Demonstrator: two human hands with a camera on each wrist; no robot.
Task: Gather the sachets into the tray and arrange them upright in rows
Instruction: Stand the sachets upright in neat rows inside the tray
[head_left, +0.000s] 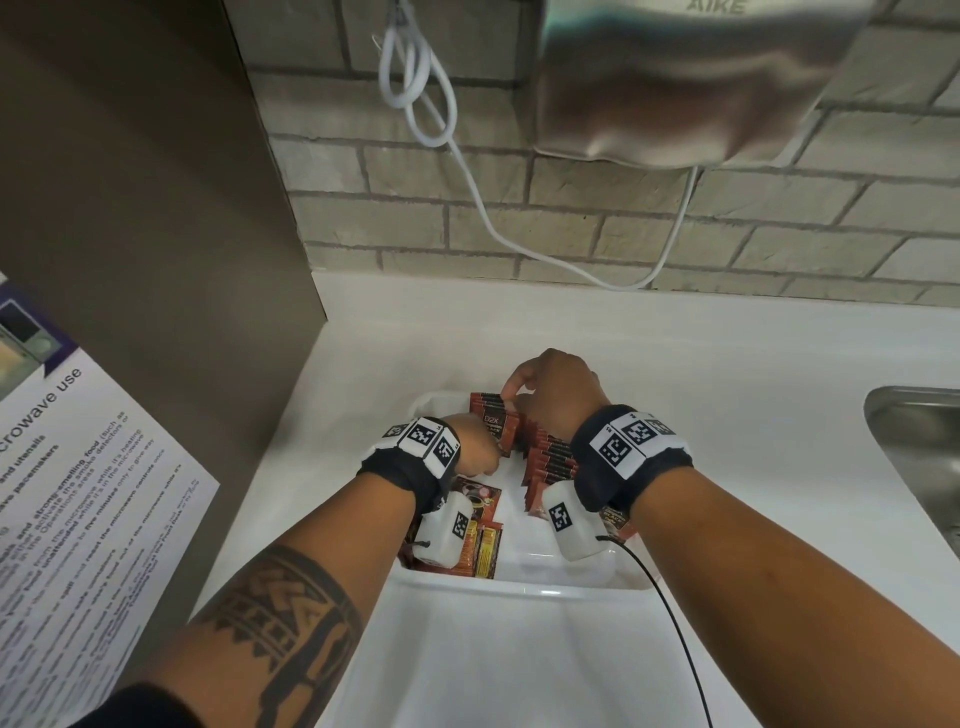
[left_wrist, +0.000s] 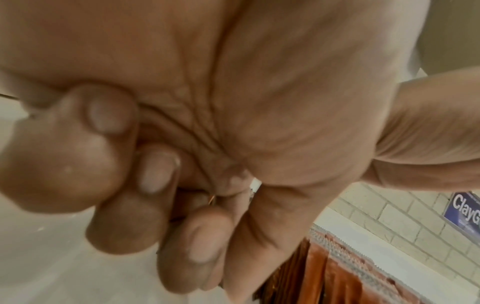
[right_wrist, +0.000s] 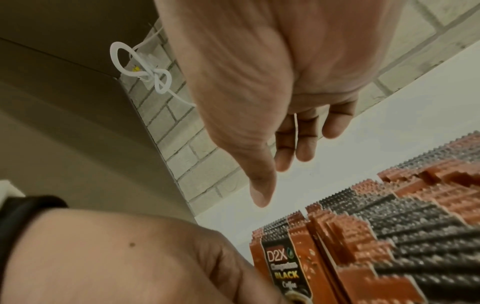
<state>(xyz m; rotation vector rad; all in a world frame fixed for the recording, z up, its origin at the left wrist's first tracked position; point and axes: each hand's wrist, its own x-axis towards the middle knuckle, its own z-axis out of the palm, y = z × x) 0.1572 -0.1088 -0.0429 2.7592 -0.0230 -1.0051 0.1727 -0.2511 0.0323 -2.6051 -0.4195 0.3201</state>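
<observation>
Presently, a shallow white plastic tray (head_left: 524, 584) stood on the white table (head_left: 727, 364) against a grey brick wall (head_left: 571, 218), with a stainless steel sink (head_left: 919, 431) to the right. Within the tray, a row of rust-red and black coffee sachets (head_left: 550, 457) stood upright on edge, packed face to face along the right side; the right wrist view showed their serrated top edges (right_wrist: 389, 226) and the front sachet printed "D2X" and "BLACK". Further red and yellow sachets (head_left: 480, 545) lay flat and unsorted in the near left corner of the tray. The left hand (head_left: 475, 447) was lowered into the tray at the front of the row; the left wrist view showed its fingers (left_wrist: 155, 174) curled tightly toward the palm, but whether they pinched a sachet could not be told. The right hand (head_left: 558, 395) was held over the far end of the row, its thumb and forefinger bent down to the top edge of the leading upright sachet (head_left: 491, 421); in the right wrist view the fingers (right_wrist: 298, 144) appeared extended and loose, and a firm grip could not be confirmed. A white cable (head_left: 467, 182) hung looped on the wall beneath a silver wall-mounted unit (head_left: 691, 83). A printed microwave notice (head_left: 78, 493) was fixed to the brown panel (head_left: 145, 208) at left.
</observation>
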